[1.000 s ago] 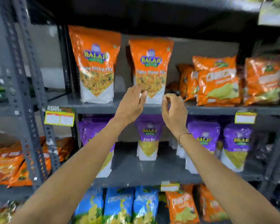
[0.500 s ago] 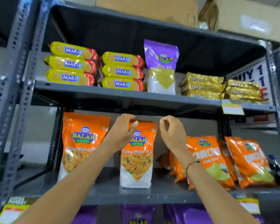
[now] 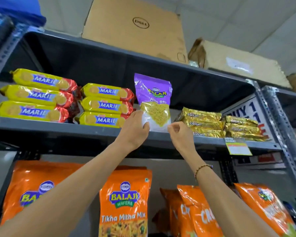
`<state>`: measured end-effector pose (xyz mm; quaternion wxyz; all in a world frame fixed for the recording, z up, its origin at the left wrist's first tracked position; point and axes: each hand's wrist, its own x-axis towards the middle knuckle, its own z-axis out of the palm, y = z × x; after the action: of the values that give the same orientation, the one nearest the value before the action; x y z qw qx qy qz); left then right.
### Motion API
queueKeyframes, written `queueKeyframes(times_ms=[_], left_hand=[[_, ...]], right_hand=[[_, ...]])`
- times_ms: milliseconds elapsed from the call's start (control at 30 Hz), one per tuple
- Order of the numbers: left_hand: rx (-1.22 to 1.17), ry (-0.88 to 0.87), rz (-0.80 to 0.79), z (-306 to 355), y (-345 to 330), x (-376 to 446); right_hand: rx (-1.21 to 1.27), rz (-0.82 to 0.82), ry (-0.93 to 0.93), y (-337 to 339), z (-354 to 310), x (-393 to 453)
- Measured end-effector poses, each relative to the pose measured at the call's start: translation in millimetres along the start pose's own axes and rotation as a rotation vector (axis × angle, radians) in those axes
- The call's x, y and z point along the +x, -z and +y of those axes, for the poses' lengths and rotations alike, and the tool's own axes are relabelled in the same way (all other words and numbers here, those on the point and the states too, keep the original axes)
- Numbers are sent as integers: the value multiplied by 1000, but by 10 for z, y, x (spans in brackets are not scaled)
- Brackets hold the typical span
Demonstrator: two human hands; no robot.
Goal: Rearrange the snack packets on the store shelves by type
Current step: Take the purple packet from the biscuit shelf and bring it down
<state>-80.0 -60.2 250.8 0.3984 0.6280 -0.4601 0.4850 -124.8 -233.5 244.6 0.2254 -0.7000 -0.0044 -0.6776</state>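
A purple pouch [image 3: 153, 101] stands upright on the upper shelf [image 3: 92, 132], near its front edge, between the Marie stacks on its left and the gold packs on its right. It reads "BALAJI" with "Aloo Sev" under it, above a clear window of thin yellow strands.

The left hand [image 3: 135, 130] grips the pouch's lower left corner, fingers curled round the edge. The right hand [image 3: 179, 134] sits just by the lower right corner with thumb and fingers pinched nearly closed; whether it actually has the pouch I cannot tell. A beaded band [image 3: 202, 168] circles the right wrist.

Left of the pouch lie two stacks of yellow-and-red biscuit rolls [image 3: 38, 97], three high each, every one marked "MARIE" on a blue band. Right of it are two piles of gold packs [image 3: 205, 124] marked "Krackjack". A yellow price tag [image 3: 238, 146] hangs from the shelf edge under them; its print is too small to read. Behind, a white sign [image 3: 246, 110] shows partial blue letters and a "1".

On the top of the rack, a cardboard box [image 3: 135, 29] bears the "DELL" logo, with another worn carton [image 3: 232, 62] to its right.

On the shelf below stand orange bags: the centre one [image 3: 125, 202] reads "BALAJI WAFERS" and "Tikha Mitha Mix"; the left one [image 3: 36, 190] shows "BALAJI" partly hidden by the arm; those at right [image 3: 200, 212] show only "CR".
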Motion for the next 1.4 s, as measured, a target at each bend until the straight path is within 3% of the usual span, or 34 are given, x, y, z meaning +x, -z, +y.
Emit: queueKeyframes(times_ms=[133, 233, 400, 567, 667, 867, 1067, 1133, 1267, 1400], left_hand=[[1, 215, -49, 58, -66, 239], [-125, 384, -7, 138, -116, 380], [-196, 447, -145, 152, -279, 547], [-405, 547, -272, 103, -252, 673], [-449, 528, -289, 34, -272, 694], [-463, 466, -177, 191, -158, 570], [-647, 492, -116, 448, 143, 376], [-742, 564, -163, 479, 255, 255], [-804, 537, -240, 583, 443, -275], [-814, 632, -378, 623, 575, -981]], right_hand=[[-111, -117, -36, 48, -22, 211], [-7, -275, -126, 57, -162, 368], [-22, -458, -280, 24, -217, 526], [-85, -603, -307, 54, -139, 633], [-18, -548, -325, 60, -52, 626], [337, -354, -383, 262, -86, 529], [544, -397, -342, 669, -346, 270], [532, -372, -321, 751, -397, 106], [544, -354, -290, 923, -488, -376], [642, -438, -299, 1011, -395, -1042]])
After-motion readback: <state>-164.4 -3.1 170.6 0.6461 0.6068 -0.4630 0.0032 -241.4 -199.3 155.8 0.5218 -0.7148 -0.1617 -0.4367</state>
